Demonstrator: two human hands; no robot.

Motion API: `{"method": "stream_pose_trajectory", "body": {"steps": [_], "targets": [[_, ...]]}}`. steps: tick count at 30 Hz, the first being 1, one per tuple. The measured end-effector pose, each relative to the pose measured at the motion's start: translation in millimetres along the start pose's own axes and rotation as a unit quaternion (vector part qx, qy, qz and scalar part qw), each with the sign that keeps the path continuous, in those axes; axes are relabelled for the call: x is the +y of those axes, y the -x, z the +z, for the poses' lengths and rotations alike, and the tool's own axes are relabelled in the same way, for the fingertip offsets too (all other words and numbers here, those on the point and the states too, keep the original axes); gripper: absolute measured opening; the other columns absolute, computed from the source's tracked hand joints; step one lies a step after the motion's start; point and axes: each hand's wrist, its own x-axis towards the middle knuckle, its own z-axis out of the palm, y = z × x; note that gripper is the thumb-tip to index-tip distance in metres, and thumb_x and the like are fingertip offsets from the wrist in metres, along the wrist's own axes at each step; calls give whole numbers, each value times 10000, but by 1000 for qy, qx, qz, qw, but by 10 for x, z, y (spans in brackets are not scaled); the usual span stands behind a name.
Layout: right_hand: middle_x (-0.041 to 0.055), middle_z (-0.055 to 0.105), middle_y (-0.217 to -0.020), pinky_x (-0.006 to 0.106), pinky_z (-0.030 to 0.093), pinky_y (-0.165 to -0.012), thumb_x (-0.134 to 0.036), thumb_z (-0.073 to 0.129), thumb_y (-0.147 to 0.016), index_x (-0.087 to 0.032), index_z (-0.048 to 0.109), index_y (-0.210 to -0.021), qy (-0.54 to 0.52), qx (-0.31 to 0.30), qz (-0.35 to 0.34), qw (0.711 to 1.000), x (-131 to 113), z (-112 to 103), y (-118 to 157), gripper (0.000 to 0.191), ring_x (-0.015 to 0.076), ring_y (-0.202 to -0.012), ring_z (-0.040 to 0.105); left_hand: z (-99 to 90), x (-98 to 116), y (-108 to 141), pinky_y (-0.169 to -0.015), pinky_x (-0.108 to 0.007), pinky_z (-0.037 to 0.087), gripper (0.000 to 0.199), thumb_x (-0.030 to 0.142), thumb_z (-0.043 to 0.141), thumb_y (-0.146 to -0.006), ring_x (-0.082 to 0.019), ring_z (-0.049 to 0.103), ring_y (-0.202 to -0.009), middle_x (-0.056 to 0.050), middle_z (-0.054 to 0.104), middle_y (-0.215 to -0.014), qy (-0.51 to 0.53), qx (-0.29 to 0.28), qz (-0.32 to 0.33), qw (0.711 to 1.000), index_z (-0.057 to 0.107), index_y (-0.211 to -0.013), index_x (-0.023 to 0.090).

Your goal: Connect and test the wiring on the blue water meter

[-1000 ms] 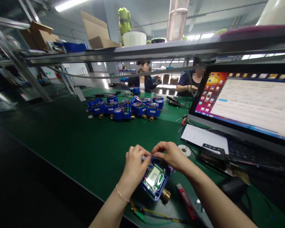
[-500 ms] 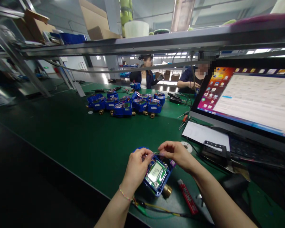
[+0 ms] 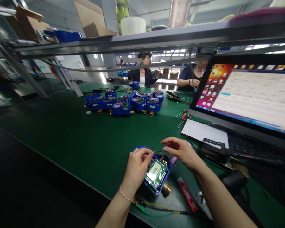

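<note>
A blue water meter with an open top [image 3: 146,186] lies near the bench's front edge, its small screen [image 3: 155,171] and green circuit board facing up and a brass fitting [image 3: 166,189] at its lower right. My left hand [image 3: 137,163] is over its left side, thumb and finger pinched on the end of a thin wire [image 3: 158,151]. Just right of that wire, my right hand [image 3: 181,152] hovers with fingers apart, apparently holding nothing. A purple labelled stick [image 3: 174,160] shows beside the meter, partly behind my right hand. To the meter's right lies a red labelled stick [image 3: 187,194].
Several blue meters [image 3: 122,108] stand in a cluster at the back of the green bench [image 3: 92,136]. A monitor [image 3: 249,91], white paper [image 3: 204,133] and keyboard are at right. Clip leads [image 3: 154,207] lie in front. A shelf [image 3: 133,44] spans overhead; two people sit opposite.
My right hand has let go of the wire and moved slightly up and right, its fingers parting. My left hand keeps its pinch. The view has shifted slightly.
</note>
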Motion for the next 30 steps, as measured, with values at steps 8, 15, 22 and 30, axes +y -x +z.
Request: {"method": "stream_pose_trajectory", "body": {"steps": [8,15,22,30], "targets": [[67,574,-855,300,427,-728,-21,301,-781,-200,641,-925,486,-113,82,863,424,-116,807,410,188,-811,567,41,-119,-1,-609,-190,406,210,349,603,-755,-97,540,-646,-8,620,-727,104,11,-37,994,621,-813,148],[136,539,-1041,397,452,-846,-170,464,-802,-107,519,-1125,514,-65,157,841,578,130,966,334,269,-962,539,84,-125,-37,-578,-188,388,189,337,616,-741,-91,527,-606,-1,620,-683,71,30,-17,997,644,-712,152],[118,511,-954,350,446,-779,-145,265,-886,-120,497,-1002,451,14,89,888,587,37,697,260,203,-840,534,81,-139,-48,-654,-214,374,106,273,623,-758,-98,527,-666,22,628,-710,19,38,5,999,676,-696,205],[-49,326,-496,165,242,-376,-670,371,-808,-141,468,-774,-43,-68,85,993,72,-115,342,539,51,-404,288,67,-104,-69,-696,-242,341,152,296,581,-795,-114,506,-697,15,606,-700,-35,1,1,999,653,-714,189]]}}
